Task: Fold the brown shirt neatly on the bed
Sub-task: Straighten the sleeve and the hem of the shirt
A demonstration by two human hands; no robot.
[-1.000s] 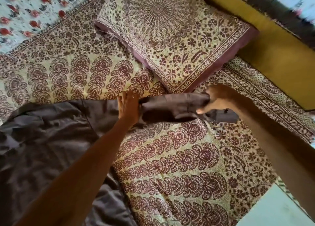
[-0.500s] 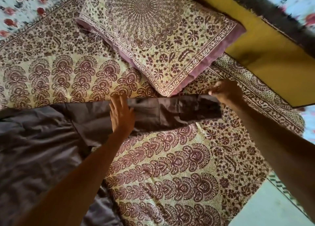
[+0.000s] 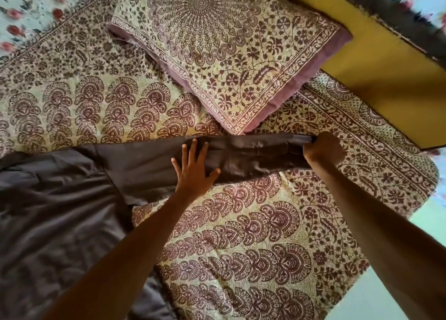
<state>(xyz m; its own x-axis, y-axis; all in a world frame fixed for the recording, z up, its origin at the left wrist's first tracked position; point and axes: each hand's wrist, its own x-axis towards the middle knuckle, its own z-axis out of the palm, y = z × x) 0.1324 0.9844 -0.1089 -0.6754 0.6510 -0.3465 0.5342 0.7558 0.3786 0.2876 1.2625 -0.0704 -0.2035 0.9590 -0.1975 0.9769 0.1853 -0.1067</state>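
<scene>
Grip of right hand (image 3: 323, 148) pinches brown shirt (image 3: 60, 211) sleeve taut; left hand (image 3: 194, 170) flat, released.

Two slim arms fill the lower frame, both bare along their whole visible length. The left forearm (image 3: 125, 254) comes in from 7 o'clock, long and smooth, narrowing to a slender wrist. The left grip (image 3: 194, 172) shows its back and five thin fingers. The right forearm (image 3: 386, 235) comes in from 4 o'clock, looking broader where it is nearest the camera. The right grip (image 3: 323, 148), at 2 o'clock from the left one, shows only its knuckles and back.
</scene>
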